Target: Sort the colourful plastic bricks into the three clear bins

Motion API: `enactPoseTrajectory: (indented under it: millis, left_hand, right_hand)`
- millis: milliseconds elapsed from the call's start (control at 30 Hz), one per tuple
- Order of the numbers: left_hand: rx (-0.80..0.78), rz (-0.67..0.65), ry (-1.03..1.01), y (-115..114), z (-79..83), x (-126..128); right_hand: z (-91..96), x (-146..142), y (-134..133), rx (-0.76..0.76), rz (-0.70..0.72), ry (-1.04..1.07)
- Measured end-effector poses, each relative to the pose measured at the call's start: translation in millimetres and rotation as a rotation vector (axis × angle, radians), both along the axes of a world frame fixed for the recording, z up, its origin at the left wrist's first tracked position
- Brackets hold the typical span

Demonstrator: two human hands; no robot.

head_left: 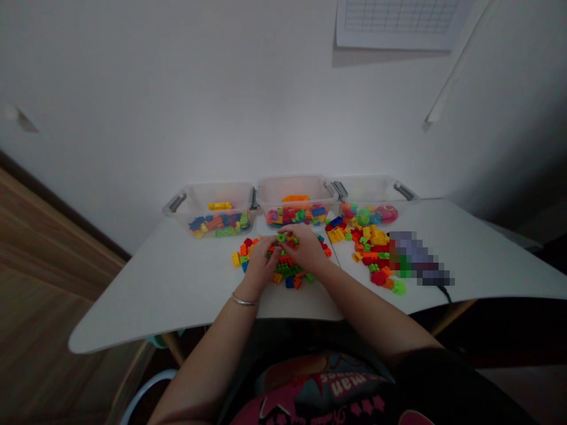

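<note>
My left hand (261,260) and my right hand (305,247) meet above a pile of bright toy building blocks (290,270) on the white table. Between their fingertips is a small green block (282,237) with a round end. Red and yellow bits show beside it, but I cannot tell whether they are joined to it. Both sets of fingers are closed around these pieces. Fingers cover part of what is held. The pile beneath mixes green, orange, blue, red and yellow blocks.
Three clear bins, the left (212,221), middle (295,203) and right (370,200), stand along the wall with blocks inside. A second spread of blocks (370,257) lies to the right, beside a pixelated object (416,257) with a dark cord. The white table (177,289) has a curved front edge.
</note>
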State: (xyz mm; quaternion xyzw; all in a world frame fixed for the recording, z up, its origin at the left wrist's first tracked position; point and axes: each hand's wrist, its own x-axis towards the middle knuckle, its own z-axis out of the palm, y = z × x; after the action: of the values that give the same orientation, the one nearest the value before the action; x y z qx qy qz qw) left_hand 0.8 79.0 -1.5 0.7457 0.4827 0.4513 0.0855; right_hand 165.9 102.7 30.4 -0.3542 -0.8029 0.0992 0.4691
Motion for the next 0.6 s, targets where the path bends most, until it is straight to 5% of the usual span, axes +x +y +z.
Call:
enactPoseTrajectory:
  millis: [333, 600]
  left_hand:
    - [-0.004, 0.095, -0.138, -3, 6.9, -3]
    - [0.187, 0.536, -0.228, 24, 58.7, -61]
  right_hand:
    - [-6.2, 14, -16, 0.092, 0.079, -0.143]
    - [-32.5, 75, -17, 0.121, -0.171, -0.11]
